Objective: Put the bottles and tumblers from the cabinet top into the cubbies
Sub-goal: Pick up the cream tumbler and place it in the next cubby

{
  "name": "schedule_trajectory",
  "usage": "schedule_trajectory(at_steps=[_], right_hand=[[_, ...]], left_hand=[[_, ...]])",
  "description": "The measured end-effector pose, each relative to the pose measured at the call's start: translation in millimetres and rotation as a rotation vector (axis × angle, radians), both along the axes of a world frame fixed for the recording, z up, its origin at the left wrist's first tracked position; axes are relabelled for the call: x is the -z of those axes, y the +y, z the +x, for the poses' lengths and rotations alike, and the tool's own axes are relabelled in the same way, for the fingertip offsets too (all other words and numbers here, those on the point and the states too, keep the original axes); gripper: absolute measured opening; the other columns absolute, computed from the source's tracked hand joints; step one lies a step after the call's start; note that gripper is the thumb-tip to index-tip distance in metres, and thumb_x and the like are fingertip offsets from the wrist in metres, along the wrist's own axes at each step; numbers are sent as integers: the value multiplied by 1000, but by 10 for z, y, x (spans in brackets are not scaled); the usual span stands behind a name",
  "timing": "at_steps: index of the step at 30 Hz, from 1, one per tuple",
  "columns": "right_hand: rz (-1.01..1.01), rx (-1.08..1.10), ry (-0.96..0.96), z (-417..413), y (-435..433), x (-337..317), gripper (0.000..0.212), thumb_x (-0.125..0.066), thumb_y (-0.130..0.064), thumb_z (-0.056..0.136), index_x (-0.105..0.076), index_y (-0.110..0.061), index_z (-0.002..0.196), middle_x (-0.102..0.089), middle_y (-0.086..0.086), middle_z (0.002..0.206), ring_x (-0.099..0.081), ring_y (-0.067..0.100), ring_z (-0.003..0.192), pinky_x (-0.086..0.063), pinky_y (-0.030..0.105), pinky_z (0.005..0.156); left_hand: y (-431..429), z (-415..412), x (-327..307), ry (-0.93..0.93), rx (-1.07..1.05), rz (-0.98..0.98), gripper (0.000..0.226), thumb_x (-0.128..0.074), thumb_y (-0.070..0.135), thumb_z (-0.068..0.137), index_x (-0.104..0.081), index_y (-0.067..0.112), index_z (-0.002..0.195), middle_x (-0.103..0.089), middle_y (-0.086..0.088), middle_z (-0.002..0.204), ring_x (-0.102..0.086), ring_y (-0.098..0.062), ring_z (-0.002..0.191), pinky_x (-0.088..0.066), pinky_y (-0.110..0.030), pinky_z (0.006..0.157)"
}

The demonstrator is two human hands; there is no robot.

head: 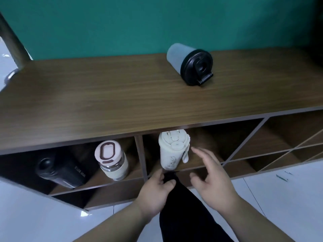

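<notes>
A grey tumbler with a black lid stands alone on the wooden cabinet top, toward the right. In the middle cubby stands a cream tumbler with a strap. The left cubby holds a glass bottle with a pink-white lid and a black sport bottle. My right hand hovers open just right of the cream tumbler, not touching it. My left hand is below that tumbler, its fingers curled loosely with nothing visibly in them.
Diagonal-divided cubbies lie to the right. A teal wall backs the cabinet. A metal pole rises at the left. White floor tiles lie below. A dark trouser leg shows between my forearms.
</notes>
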State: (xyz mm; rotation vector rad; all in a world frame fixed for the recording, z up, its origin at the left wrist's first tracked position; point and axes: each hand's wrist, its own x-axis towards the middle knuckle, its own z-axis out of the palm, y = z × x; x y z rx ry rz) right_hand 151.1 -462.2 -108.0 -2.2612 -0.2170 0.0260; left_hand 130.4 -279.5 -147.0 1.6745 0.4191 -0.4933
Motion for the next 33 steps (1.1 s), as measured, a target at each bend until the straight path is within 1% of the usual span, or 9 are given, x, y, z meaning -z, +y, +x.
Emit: schedule_trajectory(at_steps=[3, 7, 11, 13, 15, 17, 19, 27, 33], right_hand=[[96, 98, -116, -61, -8, -403, 49, -69, -12, 86, -59, -49, 115, -56, -35, 124, -51, -12, 121, -39, 6, 95], [258, 196, -208, 92, 116, -1039, 41, -68, -8, 89, -64, -45, 107, -68, -20, 113, -63, -3, 106, -46, 18, 90], [355, 320, -251, 461, 288, -1532, 34, -69, -18, 90, -60, -39, 115, -65, -14, 116, -62, 2, 105, -50, 27, 93], [320, 407, -241, 693, 375, -1682, 45, -73, -33, 86, -54, -36, 127, -60, -11, 130, -59, 7, 116, -46, 30, 94], [324, 489, -157, 921, 480, -1780, 78, -76, -47, 79, -41, -28, 146, -49, -4, 146, -53, 15, 128, -37, 30, 93], [322, 531, -91, 1097, 588, -1835, 104, -79, -53, 73, -23, -25, 157, -38, 1, 157, -47, 23, 137, -33, 33, 94], [260, 520, -101, 1219, 679, -1820, 115, -81, -54, 70, -14, -26, 159, -28, 3, 163, -41, 26, 143, -35, 37, 100], [191, 577, -86, 1546, 832, -1597, 128, -76, -69, 60, -7, -25, 159, -29, 7, 163, -36, 31, 147, -28, 56, 119], [204, 611, -71, 1570, 792, -1628, 111, -73, -51, 68, -16, -21, 158, -37, 6, 155, -47, 32, 137, -40, 48, 110]], left_hand=[[24, -103, -371, -103, 53, -16, 36, -69, 18, 98, -64, 16, 133, -71, 6, 116, -65, -5, 103, -45, -11, 88], [45, -78, -1005, -255, -2, -108, 10, -76, 24, 88, -78, 24, 97, -76, 6, 87, -75, -20, 91, -55, -32, 92], [173, 62, -1649, -483, -38, -197, 16, -62, -1, 97, -74, 10, 97, -75, -11, 78, -62, -24, 71, -50, -20, 59], [274, 201, -1861, -627, -47, -124, 20, -63, 2, 96, -76, 18, 91, -77, -12, 85, -72, -23, 75, -56, -24, 69], [357, 360, -1968, -734, -55, -40, 21, -68, 10, 94, -75, 28, 84, -77, -4, 85, -75, -22, 84, -57, -30, 80], [415, 538, -1956, -761, -49, 51, 18, -72, 17, 92, -73, 32, 81, -74, 5, 79, -73, -19, 83, -54, -24, 79], [459, 686, -1898, -733, -77, 116, 16, -74, 19, 91, -71, 32, 82, -71, 11, 76, -70, -12, 78, -49, -18, 72], [471, 786, -1759, -768, 9, 271, 7, -76, 25, 90, -71, 26, 84, -69, 8, 75, -54, 3, 61, -42, -6, 60], [498, 807, -1766, -762, -34, 242, 14, -74, 19, 91, -71, 27, 79, -70, 9, 77, -63, -7, 74, -42, -4, 62]])
